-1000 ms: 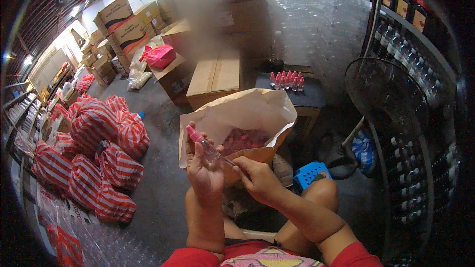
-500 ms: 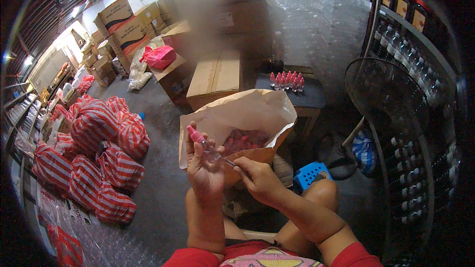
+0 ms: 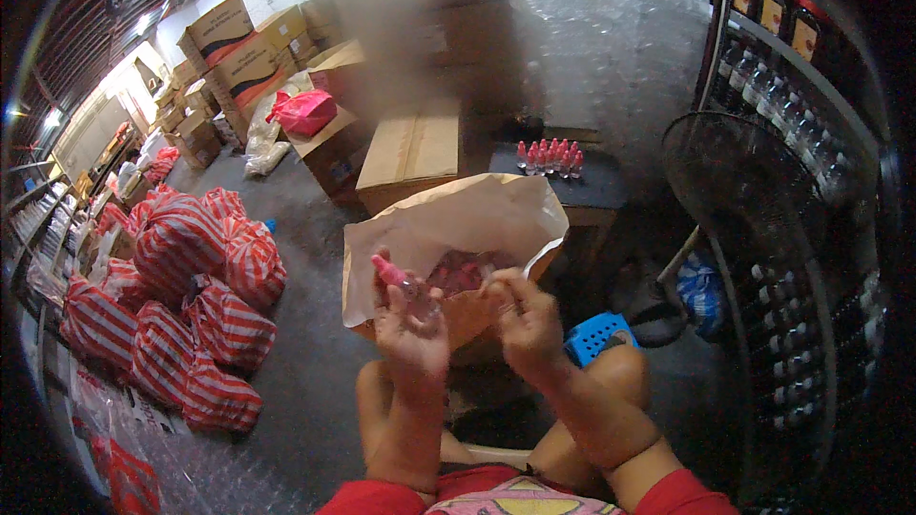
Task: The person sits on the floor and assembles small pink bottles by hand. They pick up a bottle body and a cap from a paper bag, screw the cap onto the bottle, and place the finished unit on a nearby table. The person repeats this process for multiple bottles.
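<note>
My left hand (image 3: 412, 341) is closed around a small clear bottle with a pink pointed cap (image 3: 392, 273), tilted with the cap up and to the left. Just to its right, apart from the bottle, is my right hand (image 3: 530, 322), raised with thumb and fingers pinched together. Motion blurs those fingertips, and what they hold cannot be made out. Both hands are in front of a large open brown paper bag (image 3: 515, 200). Inside the bag lies a heap of small dark pink pieces (image 3: 458, 272), partly covered by my hands.
Beyond the bag, several pink-capped bottles (image 3: 551, 158) stand on a black stool top (image 3: 593, 193). Cardboard boxes (image 3: 410, 148) sit behind. Red-and-white striped bags (image 3: 181, 253) pile up on the left. A blue basket (image 3: 596, 336), a fan (image 3: 739, 167) and shelves of bottles are to the right.
My right hand has moved up and right, away from the bottle's base, where it held a thin dark stick. My left hand has lowered slightly with the bottle.
</note>
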The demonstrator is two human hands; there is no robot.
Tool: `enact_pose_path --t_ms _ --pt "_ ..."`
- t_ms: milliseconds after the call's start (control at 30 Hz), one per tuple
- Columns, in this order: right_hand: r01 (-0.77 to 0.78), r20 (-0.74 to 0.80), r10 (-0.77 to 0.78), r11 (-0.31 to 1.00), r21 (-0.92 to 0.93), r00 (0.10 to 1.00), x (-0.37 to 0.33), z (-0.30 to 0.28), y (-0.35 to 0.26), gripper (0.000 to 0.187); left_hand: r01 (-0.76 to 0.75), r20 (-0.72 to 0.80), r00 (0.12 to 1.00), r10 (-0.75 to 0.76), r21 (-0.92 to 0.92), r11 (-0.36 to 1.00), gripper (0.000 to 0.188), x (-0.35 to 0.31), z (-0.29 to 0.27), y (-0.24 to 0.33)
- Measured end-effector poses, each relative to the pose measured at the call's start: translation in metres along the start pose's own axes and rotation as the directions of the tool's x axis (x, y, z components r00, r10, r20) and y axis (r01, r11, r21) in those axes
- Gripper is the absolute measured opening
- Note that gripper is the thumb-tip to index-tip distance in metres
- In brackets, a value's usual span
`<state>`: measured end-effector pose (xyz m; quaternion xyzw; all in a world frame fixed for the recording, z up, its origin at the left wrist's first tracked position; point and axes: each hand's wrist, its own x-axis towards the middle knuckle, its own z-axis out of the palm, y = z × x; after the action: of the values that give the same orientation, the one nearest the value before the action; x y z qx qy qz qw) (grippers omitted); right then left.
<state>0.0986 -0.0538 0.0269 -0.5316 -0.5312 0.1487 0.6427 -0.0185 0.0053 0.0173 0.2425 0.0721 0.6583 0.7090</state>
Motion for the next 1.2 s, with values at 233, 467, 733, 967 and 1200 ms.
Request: enact_pose_path --t_ms 233,467,733,967,1200 --pt "0.002 0.109 -0.007 0.999 0.046 0.994 0.01 -0.018 0.018 0.021 0.245 0.034 0.968 -0.251 0.113 0.963 0.04 0.008 0.0 0.007" --pt "-0.649 0.484 0.434 0.467 0.6 0.76 0.021 -0.021 0.02 0.026 0.397 0.049 0.887 -0.458 0.424 0.814 0.016 -0.002 0.001 -0.016" --pt "-0.545 0.33 0.44 0.578 0.608 0.835 0.017 -0.008 0.042 0.019 0.102 0.205 0.879 -0.431 0.802 0.589 0.009 -0.01 0.017 -0.01" --pt "-0.511 0.158 0.54 0.605 0.61 0.827 0.022 -0.012 0.049 0.022 -0.544 0.544 0.758 -0.36 0.832 0.111 0.02 -0.01 0.018 0.019" --pt "-0.533 0.215 0.519 0.606 0.59 0.827 0.02 -0.017 0.052 0.023 -0.508 0.57 0.766 -0.296 0.82 0.265 0.023 -0.009 0.015 0.001"
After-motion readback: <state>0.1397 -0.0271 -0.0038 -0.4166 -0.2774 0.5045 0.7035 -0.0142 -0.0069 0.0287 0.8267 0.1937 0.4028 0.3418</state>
